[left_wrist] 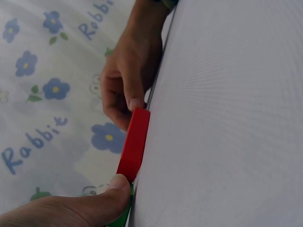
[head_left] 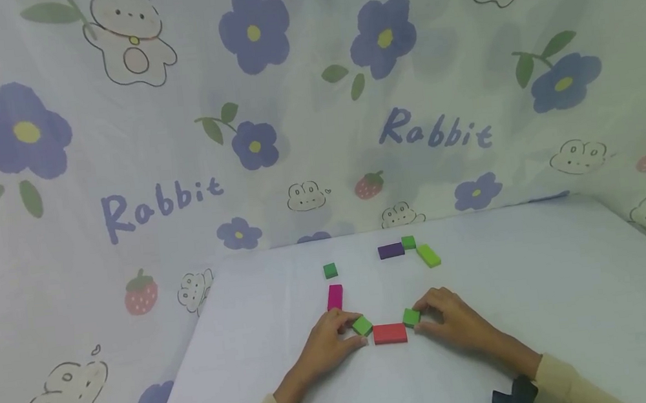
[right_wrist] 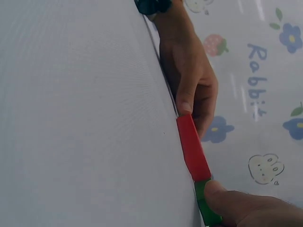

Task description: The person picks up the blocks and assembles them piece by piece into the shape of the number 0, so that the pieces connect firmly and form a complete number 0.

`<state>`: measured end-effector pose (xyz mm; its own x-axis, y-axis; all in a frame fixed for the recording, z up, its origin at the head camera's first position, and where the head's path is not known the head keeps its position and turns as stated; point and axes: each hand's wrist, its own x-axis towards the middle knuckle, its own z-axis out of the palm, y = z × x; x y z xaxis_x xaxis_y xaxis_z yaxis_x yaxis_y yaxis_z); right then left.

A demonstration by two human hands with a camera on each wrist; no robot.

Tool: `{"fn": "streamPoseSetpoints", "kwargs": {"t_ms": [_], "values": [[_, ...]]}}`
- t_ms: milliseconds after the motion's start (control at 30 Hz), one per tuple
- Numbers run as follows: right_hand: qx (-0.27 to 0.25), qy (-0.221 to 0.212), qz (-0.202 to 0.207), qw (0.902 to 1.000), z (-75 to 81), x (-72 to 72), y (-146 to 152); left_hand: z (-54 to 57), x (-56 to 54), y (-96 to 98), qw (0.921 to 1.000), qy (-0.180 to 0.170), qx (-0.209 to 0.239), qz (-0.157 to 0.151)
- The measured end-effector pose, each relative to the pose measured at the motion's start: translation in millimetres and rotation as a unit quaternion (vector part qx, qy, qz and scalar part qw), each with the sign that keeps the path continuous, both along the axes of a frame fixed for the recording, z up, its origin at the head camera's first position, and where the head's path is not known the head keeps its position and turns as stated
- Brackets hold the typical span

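Note:
My left hand (head_left: 329, 342) pinches a green cube-like block (head_left: 362, 325) between thumb and fingers, at the left end of a red rectangular block (head_left: 390, 334). At the red block's right end, my right hand (head_left: 456, 320) pinches another green block (head_left: 411, 317). Both green blocks sit turned at an angle on the table beside the red one's upper corners. The wrist views show the red block (left_wrist: 134, 144) lying between the two thumbs, with green (right_wrist: 207, 203) showing under the right thumb. Just beyond my left fingers lies a magenta block (head_left: 335, 297), its lower end close to them.
Farther back on the white table (head_left: 540, 271) are a lone green block (head_left: 330, 270), a dark purple block (head_left: 391, 251), a green block (head_left: 409, 242) and a lime block (head_left: 429, 255), the last three in a bent row. A patterned curtain (head_left: 313, 98) hangs behind.

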<state>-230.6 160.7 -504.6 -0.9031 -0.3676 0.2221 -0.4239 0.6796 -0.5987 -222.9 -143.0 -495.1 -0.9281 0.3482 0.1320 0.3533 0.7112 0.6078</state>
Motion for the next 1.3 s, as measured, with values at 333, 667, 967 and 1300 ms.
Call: {"fn": "streamPoseSetpoints", "kwargs": {"t_ms": [333,667,967,1300], "values": [[0.011,-0.008,0.000,0.9999,0.2,-0.5,-1,0.1,-0.9,-0.4,1.0000,-0.008,0.000,0.001],[-0.061,-0.083,-0.004,0.9947,9.9,-7.8,3,0.0,-0.3,-2.9,1.0000,0.003,0.001,-0.008],[-0.070,-0.069,-0.039,0.9944,27.6,-52.7,41,-3.1,-1.3,-0.7,0.9999,-0.001,0.005,-0.011],[0.058,-0.103,0.001,0.9930,44.3,-123.1,71,-2.2,-1.6,-1.5,0.9999,-0.012,-0.004,0.000]]}}
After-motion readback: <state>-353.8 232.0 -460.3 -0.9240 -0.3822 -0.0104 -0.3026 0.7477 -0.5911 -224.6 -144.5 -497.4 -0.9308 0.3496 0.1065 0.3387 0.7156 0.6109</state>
